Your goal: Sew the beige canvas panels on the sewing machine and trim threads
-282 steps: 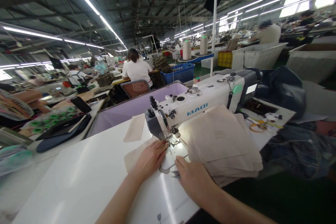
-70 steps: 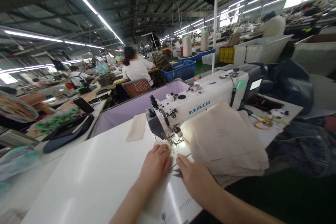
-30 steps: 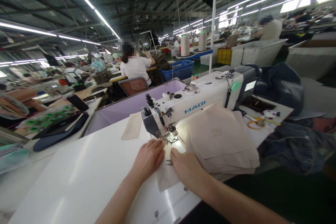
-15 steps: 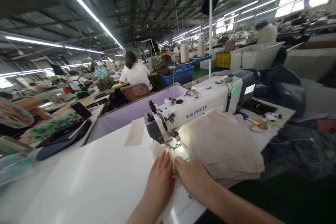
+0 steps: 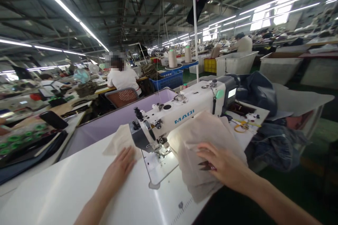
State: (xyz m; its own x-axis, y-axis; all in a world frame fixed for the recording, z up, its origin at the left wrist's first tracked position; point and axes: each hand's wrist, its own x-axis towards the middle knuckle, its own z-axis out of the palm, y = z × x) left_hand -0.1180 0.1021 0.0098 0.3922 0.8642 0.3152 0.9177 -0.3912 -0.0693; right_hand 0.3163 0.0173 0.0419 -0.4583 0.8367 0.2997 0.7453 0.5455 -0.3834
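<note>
A white sewing machine [image 5: 185, 112] stands on the white table, its needle area lit. My left hand [image 5: 120, 163] lies with fingers outstretched on a beige fabric piece [image 5: 117, 140], left of the machine head. On the right, beside the needle plate [image 5: 161, 167], lies a stack of beige fabric pieces [image 5: 195, 179]. My right hand [image 5: 221, 163] is over that stack with thread snips [image 5: 207, 166] in its curled fingers, blades pointing left. Its thumb and index finger reach to the top piece; whether they pinch the cloth I cannot tell.
Yellow-handled scissors [image 5: 241, 126] lie at the table's right end, near denim cloth [image 5: 280, 144]. Behind the machine is a lilac-lined bin [image 5: 100, 123]. Two thread cones [image 5: 172, 58] stand on a rack. A person in white [image 5: 123, 79] sits ahead with their back turned.
My hands have parted from the cloth at the needle. The left has moved left with fabric, onto the piece beside the machine head; the right has moved right over the stack, snips now visible.
</note>
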